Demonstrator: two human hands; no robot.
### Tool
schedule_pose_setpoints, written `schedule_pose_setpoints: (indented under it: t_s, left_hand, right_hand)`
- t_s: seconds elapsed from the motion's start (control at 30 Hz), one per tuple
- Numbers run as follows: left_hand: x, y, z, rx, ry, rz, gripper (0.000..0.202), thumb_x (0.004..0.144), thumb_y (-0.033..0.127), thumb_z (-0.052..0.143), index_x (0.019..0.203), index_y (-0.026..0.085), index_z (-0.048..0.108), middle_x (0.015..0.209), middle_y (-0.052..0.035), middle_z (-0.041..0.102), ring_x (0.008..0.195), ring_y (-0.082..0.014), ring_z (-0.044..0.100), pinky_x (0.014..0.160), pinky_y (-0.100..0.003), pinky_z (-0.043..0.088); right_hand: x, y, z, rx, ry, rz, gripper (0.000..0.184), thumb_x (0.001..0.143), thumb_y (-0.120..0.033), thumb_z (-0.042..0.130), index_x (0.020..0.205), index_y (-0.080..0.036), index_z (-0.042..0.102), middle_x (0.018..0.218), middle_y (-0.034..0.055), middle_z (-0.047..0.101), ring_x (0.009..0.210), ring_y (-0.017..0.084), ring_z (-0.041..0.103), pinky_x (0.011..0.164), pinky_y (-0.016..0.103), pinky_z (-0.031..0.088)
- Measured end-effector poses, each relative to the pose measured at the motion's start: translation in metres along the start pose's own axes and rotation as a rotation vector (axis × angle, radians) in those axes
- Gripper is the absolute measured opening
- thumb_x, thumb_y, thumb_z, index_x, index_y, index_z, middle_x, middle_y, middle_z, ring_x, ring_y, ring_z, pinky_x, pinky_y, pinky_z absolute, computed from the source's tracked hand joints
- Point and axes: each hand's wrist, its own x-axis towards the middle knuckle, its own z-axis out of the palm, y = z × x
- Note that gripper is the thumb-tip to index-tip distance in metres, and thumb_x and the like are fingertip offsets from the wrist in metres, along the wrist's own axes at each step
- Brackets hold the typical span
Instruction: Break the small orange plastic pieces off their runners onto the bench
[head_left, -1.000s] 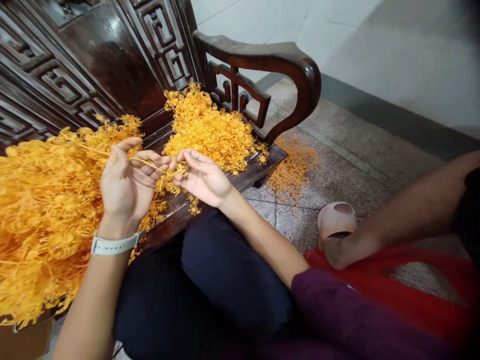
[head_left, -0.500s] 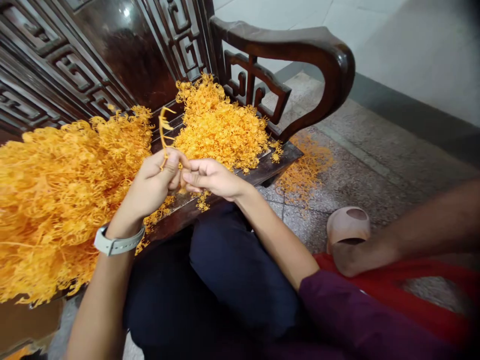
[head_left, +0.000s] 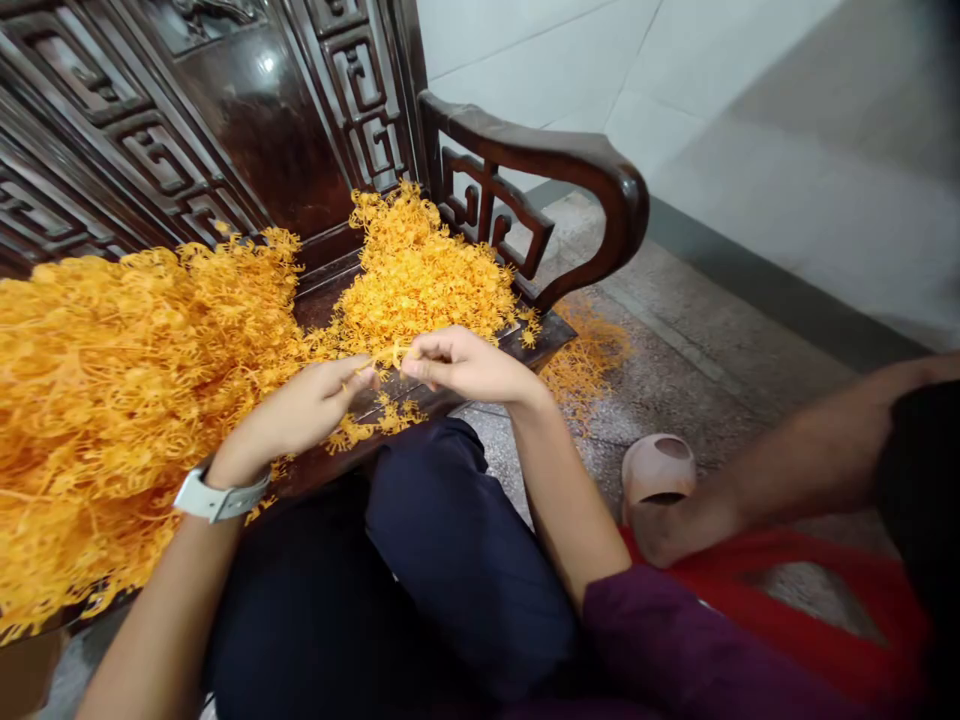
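Note:
Between my fingertips lies a thin orange plastic-looking sprig (head_left: 393, 353) with small curled branches. My left hand (head_left: 311, 402), a pale watch strap on its wrist, pinches one end between thumb and fingers. The other end is pinched by my right hand (head_left: 480, 368), thumb below and index finger above. A big heap of long orange sprigs (head_left: 150, 390) spreads to the left of my left hand. Beyond my right hand rises a smaller pile of short orange star-like pieces (head_left: 427, 275). A few loose pieces (head_left: 390, 415) lie below my hands on the bench edge.
The dark carved wooden bench has a curved armrest (head_left: 555, 150) at the right and a fretwork backrest (head_left: 255, 120). Orange stems (head_left: 589, 345) litter the tiled floor. Another person's foot (head_left: 667, 530) and a pale slipper (head_left: 660, 470) are near a red plastic stool (head_left: 750, 560).
My hands have moved apart and a little lower. The sprig, earlier standing up from my left hand, now lies stretched between both hands. The view has shifted slightly.

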Motion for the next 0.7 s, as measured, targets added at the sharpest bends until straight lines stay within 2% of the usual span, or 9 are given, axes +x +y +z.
schedule_pose_setpoints:
  t_s: [0.07, 0.13, 0.23, 0.33, 0.47, 0.53, 0.6, 0.63, 0.7]
  left_hand:
    - [-0.001, -0.006, -0.001, -0.053, 0.159, -0.011, 0.043, 0.11, 0.054, 0.046, 0.094, 0.019, 0.065, 0.079, -0.0035, 0.062, 0.074, -0.0199, 0.056, 0.069, -0.03, 0.046]
    - [-0.002, -0.008, -0.002, -0.211, 0.298, -0.041, 0.042, 0.11, 0.055, 0.049, 0.098, 0.019, 0.066, 0.069, 0.0004, 0.051, 0.061, -0.016, 0.047, 0.057, -0.026, 0.039]
    - [-0.004, -0.006, -0.004, -0.554, 0.462, -0.102, 0.041, 0.106, 0.058, 0.058, 0.097, 0.018, 0.064, 0.057, 0.0065, 0.038, 0.048, -0.0111, 0.029, 0.046, -0.023, 0.026]
    - [-0.006, -0.002, -0.005, -0.768, 0.534, -0.115, 0.04, 0.101, 0.057, 0.067, 0.095, 0.018, 0.064, 0.052, 0.0086, 0.035, 0.043, -0.0089, 0.024, 0.043, -0.021, 0.023]
    - [-0.005, 0.001, -0.002, -0.84, 0.508, -0.097, 0.042, 0.098, 0.058, 0.072, 0.093, 0.017, 0.067, 0.051, 0.0084, 0.037, 0.042, -0.0077, 0.025, 0.042, -0.02, 0.024]
    - [-0.003, 0.002, -0.001, -0.83, 0.518, -0.082, 0.043, 0.098, 0.059, 0.073, 0.091, 0.017, 0.069, 0.051, 0.0076, 0.039, 0.041, -0.0077, 0.026, 0.041, -0.02, 0.024]
    - [0.0, 0.004, 0.0, -0.839, 0.562, -0.053, 0.043, 0.098, 0.059, 0.073, 0.09, 0.017, 0.069, 0.05, 0.0076, 0.039, 0.041, -0.0076, 0.026, 0.041, -0.02, 0.024]
    - [0.001, 0.006, 0.0, -0.859, 0.586, -0.029, 0.043, 0.098, 0.059, 0.073, 0.089, 0.017, 0.068, 0.05, 0.008, 0.038, 0.041, -0.0074, 0.025, 0.041, -0.02, 0.023]
    - [0.002, 0.011, -0.001, -0.909, 0.626, 0.031, 0.045, 0.098, 0.061, 0.072, 0.088, 0.018, 0.065, 0.049, 0.0092, 0.035, 0.04, -0.007, 0.023, 0.042, -0.021, 0.024]
  right_hand:
    - [0.001, -0.001, -0.008, 0.033, 0.18, -0.018, 0.028, 0.101, -0.039, 0.066, 0.084, -0.017, 0.064, 0.073, -0.0009, 0.059, 0.067, 0.012, 0.05, 0.066, 0.029, 0.039]
    - [0.013, 0.0, -0.015, 0.057, 0.377, -0.043, 0.026, 0.101, -0.037, 0.066, 0.085, -0.018, 0.063, 0.077, -0.0003, 0.061, 0.069, 0.011, 0.05, 0.068, 0.029, 0.04]
    - [0.046, 0.002, -0.028, 0.076, 0.528, -0.092, 0.016, 0.101, -0.031, 0.065, 0.092, -0.018, 0.064, 0.089, 0.0018, 0.066, 0.079, 0.012, 0.056, 0.077, 0.029, 0.045]
    - [0.078, 0.002, -0.039, 0.117, 0.564, -0.093, 0.01, 0.099, -0.026, 0.064, 0.093, -0.019, 0.066, 0.097, 0.0041, 0.068, 0.092, 0.014, 0.062, 0.086, 0.03, 0.048]
    - [0.096, 0.003, -0.042, 0.317, 0.577, -0.084, 0.009, 0.097, -0.026, 0.062, 0.102, -0.02, 0.068, 0.103, 0.0069, 0.072, 0.102, 0.016, 0.069, 0.094, 0.034, 0.052]
    - [0.093, 0.004, -0.035, 0.248, 0.632, -0.094, 0.008, 0.095, -0.021, 0.063, 0.1, -0.019, 0.069, 0.105, 0.0071, 0.073, 0.106, 0.017, 0.069, 0.099, 0.035, 0.051]
    - [0.082, 0.004, -0.022, 0.175, 0.657, -0.096, 0.009, 0.094, -0.017, 0.062, 0.098, -0.018, 0.069, 0.101, 0.006, 0.072, 0.102, 0.016, 0.067, 0.098, 0.035, 0.05]
    - [0.075, 0.003, -0.012, 0.172, 0.629, -0.095, 0.008, 0.095, -0.019, 0.062, 0.098, -0.018, 0.07, 0.098, 0.0052, 0.072, 0.096, 0.016, 0.066, 0.095, 0.035, 0.051]
    - [0.057, 0.0, 0.009, 0.212, 0.473, -0.088, 0.011, 0.098, -0.027, 0.065, 0.101, -0.019, 0.071, 0.094, 0.0044, 0.071, 0.087, 0.016, 0.064, 0.087, 0.035, 0.051]
